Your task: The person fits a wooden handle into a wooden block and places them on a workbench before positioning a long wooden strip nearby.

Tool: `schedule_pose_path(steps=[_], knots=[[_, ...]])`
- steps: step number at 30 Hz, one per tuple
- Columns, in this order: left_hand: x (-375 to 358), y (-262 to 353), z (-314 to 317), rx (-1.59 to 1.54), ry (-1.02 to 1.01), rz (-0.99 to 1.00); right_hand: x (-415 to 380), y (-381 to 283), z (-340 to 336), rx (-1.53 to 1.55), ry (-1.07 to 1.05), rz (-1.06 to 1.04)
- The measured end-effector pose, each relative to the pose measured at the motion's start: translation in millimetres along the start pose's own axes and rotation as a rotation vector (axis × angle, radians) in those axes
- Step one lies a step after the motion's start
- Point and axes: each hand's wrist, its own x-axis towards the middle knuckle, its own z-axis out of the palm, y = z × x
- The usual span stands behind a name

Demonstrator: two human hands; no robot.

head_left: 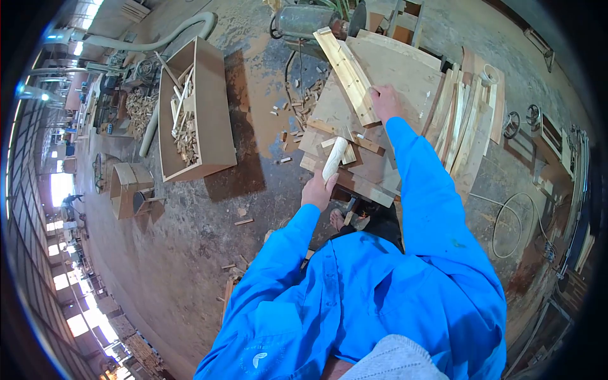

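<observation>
Item one, my left hand (pixel 318 190), centre of the frame: fingers wrapped round the lower end of a pale rounded wooden piece (pixel 334 158), which rises from my fist toward the upper right and lies over the near edge of the worktop (pixel 405 69). Item two, my right hand (pixel 385 101), upper centre right: palm down, fingers spread flat against the near end of a long light wooden strip (pixel 345 73) that runs diagonally up and to the left across the worktop; whether it grips the strip or only presses on it I cannot tell. Both arms in bright blue sleeves, hands well apart. Item three, a stack of curved wooden slats (pixel 465 126), just right of my right arm, leaning along the worktop's right side. Item four, small offcuts (pixel 297 101) strewn on the floor left of the worktop. Item five, an open wooden crate (pixel 212 114), upper left of the frame, holding scraps and sticks. Item six, a pale hose (pixel 158 43) curving along the top left behind the crate. Item seven, a looped cable (pixel 516 225) on the floor at right
</observation>
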Motion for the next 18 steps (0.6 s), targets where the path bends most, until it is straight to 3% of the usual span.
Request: schedule_pose_path(steps=[18], knots=[[1.2, -10.6, 6.1, 0.015, -0.001, 0.005, 39.0, -7.7, 24.2, -0.007, -0.007, -0.071]])
